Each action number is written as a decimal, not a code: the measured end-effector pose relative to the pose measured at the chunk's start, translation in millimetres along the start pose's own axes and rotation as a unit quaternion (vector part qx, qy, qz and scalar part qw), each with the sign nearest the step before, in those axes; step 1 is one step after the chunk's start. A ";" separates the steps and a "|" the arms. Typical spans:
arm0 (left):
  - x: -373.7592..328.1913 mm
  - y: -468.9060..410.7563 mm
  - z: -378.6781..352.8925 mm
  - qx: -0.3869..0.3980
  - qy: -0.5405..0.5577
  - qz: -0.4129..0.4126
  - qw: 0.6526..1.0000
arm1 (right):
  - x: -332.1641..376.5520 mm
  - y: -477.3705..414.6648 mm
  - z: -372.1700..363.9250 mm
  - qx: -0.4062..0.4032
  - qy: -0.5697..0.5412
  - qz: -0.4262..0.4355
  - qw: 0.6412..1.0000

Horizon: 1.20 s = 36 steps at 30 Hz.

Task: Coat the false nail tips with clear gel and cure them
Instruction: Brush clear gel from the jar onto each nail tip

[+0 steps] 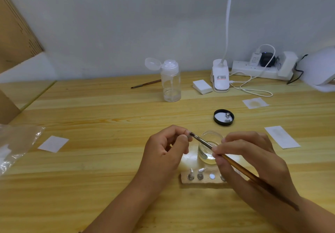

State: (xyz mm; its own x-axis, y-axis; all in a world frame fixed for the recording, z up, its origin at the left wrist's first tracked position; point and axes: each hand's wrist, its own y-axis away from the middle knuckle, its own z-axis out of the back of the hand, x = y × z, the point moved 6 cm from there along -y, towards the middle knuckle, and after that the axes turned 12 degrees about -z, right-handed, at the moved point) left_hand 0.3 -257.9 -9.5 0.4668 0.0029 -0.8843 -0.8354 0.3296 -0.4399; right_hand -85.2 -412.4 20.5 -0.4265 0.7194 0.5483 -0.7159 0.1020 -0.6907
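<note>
Left hand [163,149] pinched on nail tip [189,138], frame centre; right hand [250,153] clamped on brush [203,141], bristles at tip. Coating judged underway; even strokes called for next.

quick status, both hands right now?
Left hand: closed, pinching a small item at the brush tip; too small to identify.
Right hand: closed, holding the brush.

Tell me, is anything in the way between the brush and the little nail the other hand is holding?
Nothing visible. The right hand holds the brush, and its tip is right at the small piece the left hand pinches. The gel jar sits beyond them, not between.
</note>
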 end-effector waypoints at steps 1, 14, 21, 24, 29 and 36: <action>0.2 -0.2 0.3 -0.003 0.001 0.002 1.000 | -0.4 0.0 0.3 -0.002 0.002 -0.001 1.000; 0.6 0.6 -1.4 0.010 -0.016 0.002 1.000 | -0.6 0.4 1.4 0.001 -0.014 -0.015 1.000; -0.1 -0.6 -1.0 0.007 -0.020 -0.009 1.000 | 1.3 -0.2 0.4 -0.014 0.009 -0.005 1.000; -0.3 -0.8 -0.3 0.009 -0.013 -0.010 1.000 | -1.5 0.4 2.1 -0.023 0.005 -0.010 1.000; -2.5 -0.2 -4.6 0.027 -0.016 -0.017 0.999 | -4.4 1.2 1.3 -0.001 -0.017 -0.012 1.000; -1.5 -0.4 -4.6 0.022 -0.025 -0.021 0.999 | -3.6 0.7 0.6 -0.007 -0.011 -0.016 1.000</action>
State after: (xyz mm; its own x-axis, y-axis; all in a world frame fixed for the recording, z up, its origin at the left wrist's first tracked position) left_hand -1.4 -262.4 -8.8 0.5150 0.0345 -0.8565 -0.8021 0.3717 -0.4674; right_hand -84.4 -415.3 18.3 -0.4153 0.7004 0.5805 -0.7220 0.1345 -0.6787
